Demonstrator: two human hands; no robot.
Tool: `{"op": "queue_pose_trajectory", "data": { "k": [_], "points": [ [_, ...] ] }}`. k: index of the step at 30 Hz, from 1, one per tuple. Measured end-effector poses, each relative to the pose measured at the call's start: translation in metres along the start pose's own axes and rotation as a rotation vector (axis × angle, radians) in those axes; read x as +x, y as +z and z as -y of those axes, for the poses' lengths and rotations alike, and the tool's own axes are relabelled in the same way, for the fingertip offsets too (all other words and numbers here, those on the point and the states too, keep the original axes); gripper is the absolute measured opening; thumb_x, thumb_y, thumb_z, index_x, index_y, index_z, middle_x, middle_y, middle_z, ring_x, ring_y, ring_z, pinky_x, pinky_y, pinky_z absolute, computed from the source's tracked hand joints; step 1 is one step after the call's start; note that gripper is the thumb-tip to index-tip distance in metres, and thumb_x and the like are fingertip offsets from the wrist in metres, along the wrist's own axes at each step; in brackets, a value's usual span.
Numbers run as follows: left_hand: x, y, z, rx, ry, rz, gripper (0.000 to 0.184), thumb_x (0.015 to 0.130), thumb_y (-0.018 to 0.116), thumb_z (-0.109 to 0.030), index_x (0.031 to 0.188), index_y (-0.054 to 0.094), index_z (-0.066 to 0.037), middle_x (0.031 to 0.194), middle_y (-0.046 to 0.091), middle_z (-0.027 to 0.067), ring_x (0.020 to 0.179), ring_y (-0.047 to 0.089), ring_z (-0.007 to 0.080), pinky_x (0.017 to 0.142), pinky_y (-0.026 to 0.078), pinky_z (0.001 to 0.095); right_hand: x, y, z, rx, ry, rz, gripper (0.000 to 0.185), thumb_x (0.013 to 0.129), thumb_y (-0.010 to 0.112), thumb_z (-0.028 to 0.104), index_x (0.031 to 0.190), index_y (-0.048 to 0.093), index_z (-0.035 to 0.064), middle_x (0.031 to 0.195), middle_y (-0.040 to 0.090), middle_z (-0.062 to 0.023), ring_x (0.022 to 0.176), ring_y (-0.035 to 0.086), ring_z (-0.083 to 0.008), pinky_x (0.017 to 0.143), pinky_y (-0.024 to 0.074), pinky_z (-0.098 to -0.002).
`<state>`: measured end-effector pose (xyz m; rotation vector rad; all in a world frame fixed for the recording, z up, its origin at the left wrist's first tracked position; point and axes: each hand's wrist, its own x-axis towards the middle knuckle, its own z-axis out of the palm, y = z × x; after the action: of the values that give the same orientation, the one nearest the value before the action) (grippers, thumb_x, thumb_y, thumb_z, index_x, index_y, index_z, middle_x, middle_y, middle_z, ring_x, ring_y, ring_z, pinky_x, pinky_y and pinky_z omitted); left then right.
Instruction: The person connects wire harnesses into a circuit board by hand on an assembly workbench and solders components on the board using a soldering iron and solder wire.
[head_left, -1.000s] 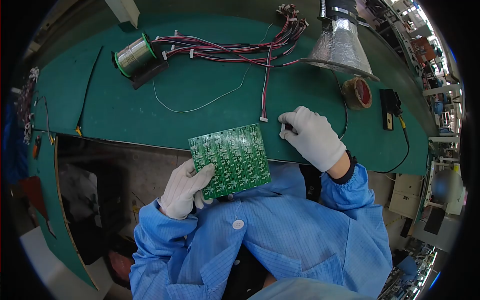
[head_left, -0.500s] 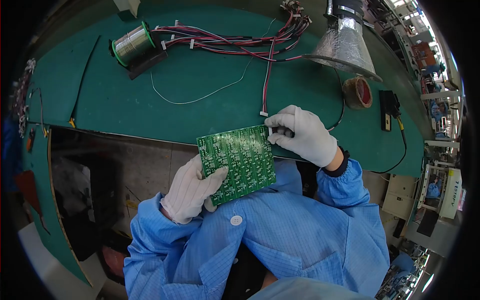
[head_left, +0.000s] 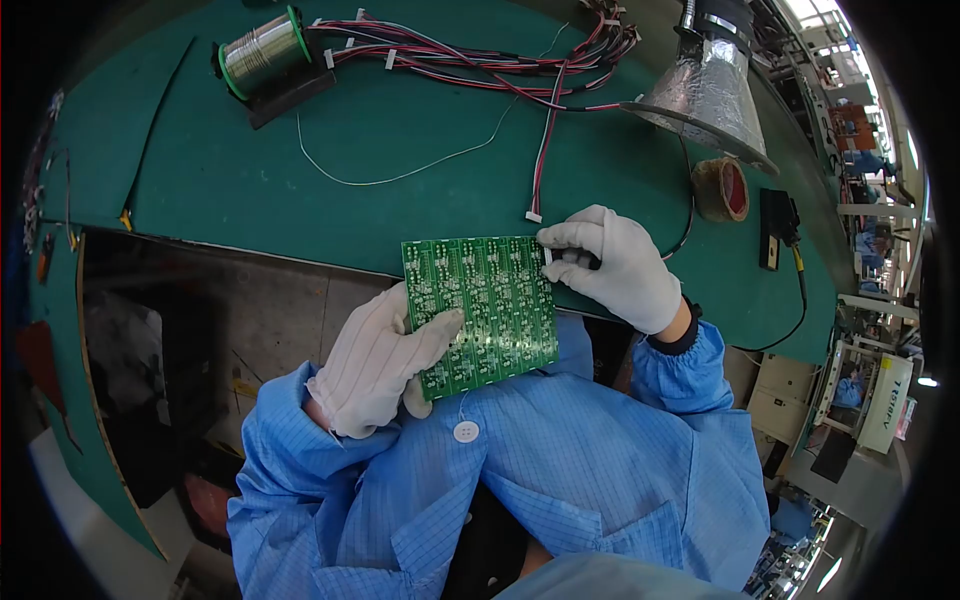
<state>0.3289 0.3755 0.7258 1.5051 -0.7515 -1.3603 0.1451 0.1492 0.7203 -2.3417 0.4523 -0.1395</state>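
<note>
right hand now right up at the green circuit board's top corner instead of well apart, small white piece brought over to the edge too, board sitting way less tilted in view

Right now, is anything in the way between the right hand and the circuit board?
Nothing visible blocks it. The right hand is at the upper right corner of the circuit board, with only the small white piece it pinches at that edge. The cable plug lies just beyond the top edge, off that line.
</note>
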Motion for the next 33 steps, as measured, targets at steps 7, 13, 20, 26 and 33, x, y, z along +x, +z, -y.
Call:
{"op": "queue_pose_trajectory", "data": {
  "k": [7, 13, 20, 26, 33],
  "points": [
    [-0.001, -0.006, 0.002, 0.002, 0.046, 0.025, 0.03, 0.101, 0.057, -0.025, 0.111, 0.06, 0.003, 0.086, 0.066, 0.0074, 0.062, 0.061, 0.0128, 0.063, 0.052, 0.029, 0.002, -0.003, -0.002, -0.019, 0.03, 0.034, 0.033, 0.078, 0.082, 0.005, 0.111, 0.074, 0.0063, 0.093, 0.063, -0.0051, 0.075, 0.065, -0.0122, 0.069, 0.0535, -0.0267],
    [0.0, -0.005, 0.005, 0.047, 0.08, 0.045, 0.027, 0.102, 0.055, -0.021, 0.114, 0.061, 0.002, 0.092, 0.062, 0.0113, 0.072, 0.062, 0.018, 0.069, 0.052, 0.0318, 0.004, -0.004, -0.001, -0.014, 0.024, 0.052, 0.034, 0.078, 0.082, 0.004, 0.111, 0.074, 0.0055, 0.093, 0.063, -0.0057, 0.075, 0.065, -0.0126, 0.069, 0.0538, -0.0267],
    [0.002, -0.009, 0.015, 0.259, 0.243, 0.05, 0.022, 0.099, 0.057, -0.015, 0.118, 0.063, -0.004, 0.099, 0.055, 0.0141, 0.08, 0.06, 0.0245, 0.068, 0.052, 0.0341, 0.004, -0.002, 0.001, -0.01, 0.02, 0.047, 0.033, 0.077, 0.082, 0.003, 0.11, 0.074, 0.0049, 0.094, 0.065, -0.0067, 0.077, 0.067, -0.0143, 0.07, 0.0561, -0.0271],
    [0.012, 0.0, 0.035, 0.376, 0.475, -0.04, 0.028, 0.098, 0.058, -0.01, 0.125, 0.061, -0.004, 0.11, 0.056, 0.0173, 0.091, 0.061, 0.0294, 0.08, 0.053, 0.0372, 0.005, -0.003, -0.001, -0.063, -0.014, 0.048, 0.033, 0.076, 0.083, 0.007, 0.108, 0.075, 0.0054, 0.093, 0.066, -0.0074, 0.078, 0.067, -0.0182, 0.07, 0.0555, -0.0289],
    [0.009, 0.008, 0.031, 0.342, 0.663, -0.076, 0.03, 0.102, 0.051, -0.009, 0.129, 0.056, 0.004, 0.125, 0.056, 0.0195, 0.102, 0.062, 0.0314, 0.093, 0.051, 0.0374, 0.005, -0.006, 0.0, -0.137, -0.039, 0.057, 0.033, 0.077, 0.083, 0.013, 0.109, 0.075, 0.0082, 0.093, 0.067, -0.0062, 0.081, 0.065, -0.0215, 0.072, 0.0528, -0.033]
  ]
}}
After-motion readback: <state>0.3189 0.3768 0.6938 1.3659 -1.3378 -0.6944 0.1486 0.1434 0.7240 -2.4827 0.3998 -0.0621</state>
